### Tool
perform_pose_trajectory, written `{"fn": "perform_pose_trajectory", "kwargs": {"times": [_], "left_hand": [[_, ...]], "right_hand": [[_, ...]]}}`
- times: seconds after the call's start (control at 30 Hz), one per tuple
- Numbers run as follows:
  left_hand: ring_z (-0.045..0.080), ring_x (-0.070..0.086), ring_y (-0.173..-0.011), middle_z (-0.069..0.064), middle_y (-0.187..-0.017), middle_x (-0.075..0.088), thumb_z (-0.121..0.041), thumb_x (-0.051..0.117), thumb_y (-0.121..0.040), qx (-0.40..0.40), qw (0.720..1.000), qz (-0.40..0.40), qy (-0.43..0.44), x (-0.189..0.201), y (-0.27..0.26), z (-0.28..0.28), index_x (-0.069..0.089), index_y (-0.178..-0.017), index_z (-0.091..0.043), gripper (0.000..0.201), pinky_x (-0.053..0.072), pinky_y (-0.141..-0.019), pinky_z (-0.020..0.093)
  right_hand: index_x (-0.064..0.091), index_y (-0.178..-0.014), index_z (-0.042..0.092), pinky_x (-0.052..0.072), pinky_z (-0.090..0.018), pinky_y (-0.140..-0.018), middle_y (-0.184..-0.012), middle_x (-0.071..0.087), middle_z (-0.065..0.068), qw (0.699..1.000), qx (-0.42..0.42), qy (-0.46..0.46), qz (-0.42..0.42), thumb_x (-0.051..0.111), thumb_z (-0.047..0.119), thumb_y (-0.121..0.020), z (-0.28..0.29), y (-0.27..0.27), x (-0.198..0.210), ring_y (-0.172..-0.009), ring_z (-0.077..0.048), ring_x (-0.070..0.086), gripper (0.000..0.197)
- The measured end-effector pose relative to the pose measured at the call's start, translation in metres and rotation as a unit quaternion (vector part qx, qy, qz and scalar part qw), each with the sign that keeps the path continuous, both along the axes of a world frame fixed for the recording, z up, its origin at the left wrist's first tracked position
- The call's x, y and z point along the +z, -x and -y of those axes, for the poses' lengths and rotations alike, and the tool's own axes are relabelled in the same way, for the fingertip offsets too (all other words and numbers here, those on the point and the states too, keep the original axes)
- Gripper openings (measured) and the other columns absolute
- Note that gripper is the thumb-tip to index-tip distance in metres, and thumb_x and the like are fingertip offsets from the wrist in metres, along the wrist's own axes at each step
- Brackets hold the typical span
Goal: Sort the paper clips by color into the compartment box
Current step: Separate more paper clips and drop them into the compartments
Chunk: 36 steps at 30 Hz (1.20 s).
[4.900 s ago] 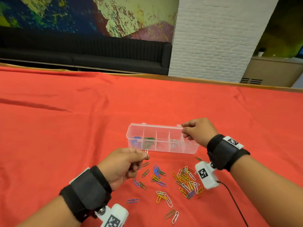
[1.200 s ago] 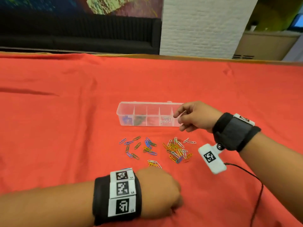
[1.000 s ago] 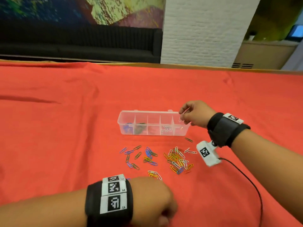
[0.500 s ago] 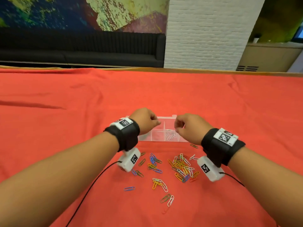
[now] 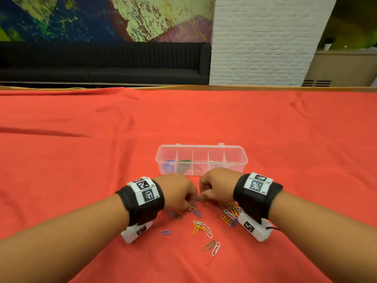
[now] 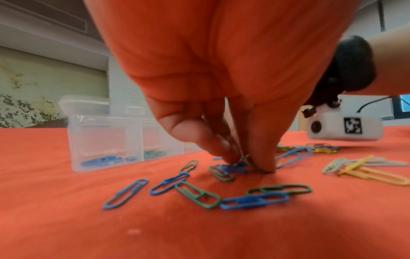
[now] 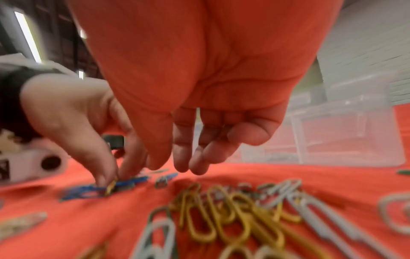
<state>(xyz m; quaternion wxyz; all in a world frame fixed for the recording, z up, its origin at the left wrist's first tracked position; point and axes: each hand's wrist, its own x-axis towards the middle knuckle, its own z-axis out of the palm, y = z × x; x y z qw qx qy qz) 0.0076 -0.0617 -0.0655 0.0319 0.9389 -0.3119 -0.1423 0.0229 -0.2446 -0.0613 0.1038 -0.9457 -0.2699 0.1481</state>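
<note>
I have brought both hands down from the compartment box to the loose paper clips on the bench, so a new pick begins. My left hand pinches a clip; my right hand hangs relaxed, holding nothing. The pinched clip's colour — blue or yellow — is hidden by fingers.

The right wrist view is blurred; the left hand hides which paper clip its fingertips pinch.
</note>
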Motion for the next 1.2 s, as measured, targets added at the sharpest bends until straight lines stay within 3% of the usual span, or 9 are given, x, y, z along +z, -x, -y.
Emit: {"fn": "perform_pose_trajectory", "kwargs": {"times": [0.13, 0.27, 0.47, 0.6, 0.77, 0.87, 0.97, 1.07, 1.2], "left_hand": [[0.01, 0.058, -0.063, -0.008, -0.068, 0.066, -0.029, 0.071, -0.075, 0.033, 0.999, -0.015, -0.002, 0.006, 0.0, -0.014, 0.068, -0.076, -0.02, 0.009, 0.046, -0.059, 0.023], [0.01, 0.06, -0.066, -0.007, -0.073, 0.07, -0.026, 0.067, -0.076, 0.066, 0.998, -0.017, -0.004, 0.018, -0.007, -0.034, 0.07, -0.078, -0.018, 0.008, 0.049, -0.063, 0.024], [0.011, 0.058, -0.064, -0.009, -0.07, 0.066, -0.022, 0.067, -0.078, 0.118, 0.993, -0.002, 0.006, 0.021, -0.019, -0.047, 0.069, -0.079, -0.015, 0.007, 0.047, -0.062, 0.023], [0.004, 0.054, -0.056, -0.01, -0.069, 0.064, -0.018, 0.07, -0.082, 0.155, 0.979, -0.087, 0.098, 0.015, -0.022, -0.05, 0.073, -0.096, -0.02, 0.015, 0.044, -0.055, 0.016], [0.012, 0.059, -0.061, 0.0, -0.07, 0.066, -0.008, 0.064, -0.089, 0.219, 0.917, -0.208, 0.262, 0.011, -0.014, -0.067, 0.071, -0.085, -0.017, 0.012, 0.051, -0.058, 0.024], [0.016, 0.06, -0.063, 0.007, -0.073, 0.066, -0.002, 0.062, -0.091, 0.249, 0.849, -0.261, 0.387, 0.009, -0.001, -0.075, 0.07, -0.087, -0.008, 0.011, 0.052, -0.056, 0.022], [0.013, 0.059, -0.059, 0.008, -0.074, 0.065, 0.0, 0.061, -0.091, 0.264, 0.792, -0.282, 0.473, 0.01, 0.012, -0.077, 0.07, -0.09, -0.004, 0.01, 0.051, -0.053, 0.02], [0.01, 0.06, -0.057, 0.006, -0.07, 0.066, 0.002, 0.062, -0.089, 0.262, 0.764, -0.291, 0.512, 0.015, 0.021, -0.075, 0.069, -0.094, 0.0, 0.009, 0.051, -0.052, 0.019], [0.009, 0.061, -0.055, 0.005, -0.069, 0.069, 0.003, 0.064, -0.088, 0.258, 0.753, -0.283, 0.535, 0.028, 0.027, -0.071, 0.067, -0.096, 0.002, 0.009, 0.052, -0.052, 0.019]], "right_hand": [[0.066, -0.084, 0.022, 0.042, -0.026, -0.063, -0.078, 0.063, 0.007, 1.0, 0.007, 0.01, -0.016, 0.073, 0.032, -0.077, -0.009, -0.006, -0.01, -0.071, -0.014, 0.056, 0.014], [0.059, -0.074, 0.021, 0.041, -0.024, -0.059, -0.071, 0.06, 0.005, 1.0, -0.011, -0.018, -0.02, 0.062, 0.018, -0.079, 0.001, -0.011, -0.006, -0.066, -0.014, 0.053, 0.007], [0.064, -0.089, 0.02, 0.043, -0.018, -0.048, -0.076, 0.074, -0.01, 0.97, -0.113, -0.209, -0.06, 0.064, 0.005, -0.077, 0.005, -0.026, 0.019, -0.053, -0.012, 0.059, 0.018], [0.069, -0.085, 0.02, 0.051, -0.028, -0.062, -0.072, 0.07, -0.003, 0.95, -0.143, -0.276, 0.032, 0.066, 0.011, -0.081, -0.016, -0.048, 0.037, -0.062, -0.016, 0.062, 0.01], [0.065, -0.106, 0.028, 0.05, -0.031, -0.089, -0.11, 0.067, 0.001, 0.967, -0.148, -0.159, 0.13, 0.061, 0.023, -0.083, -0.037, -0.059, 0.036, -0.1, -0.022, 0.063, 0.024], [0.067, -0.093, 0.025, 0.054, -0.036, -0.082, -0.09, 0.07, 0.004, 0.97, -0.095, -0.2, 0.097, 0.06, 0.02, -0.081, -0.048, -0.032, 0.03, -0.082, -0.016, 0.064, 0.014], [0.066, -0.093, 0.019, 0.057, -0.035, -0.071, -0.075, 0.072, -0.001, 0.952, -0.07, -0.287, -0.08, 0.073, 0.018, -0.078, -0.057, 0.002, 0.026, -0.063, -0.011, 0.064, 0.016], [0.064, -0.097, 0.012, 0.056, -0.037, -0.069, -0.077, 0.072, -0.01, 0.92, -0.086, -0.359, -0.13, 0.071, -0.001, -0.076, -0.058, 0.017, 0.025, -0.065, -0.019, 0.066, 0.026], [0.067, -0.096, 0.009, 0.057, -0.041, -0.074, -0.072, 0.067, -0.007, 0.882, -0.124, -0.433, -0.14, 0.067, -0.013, -0.076, -0.052, 0.027, 0.031, -0.069, -0.024, 0.066, 0.029]]}}
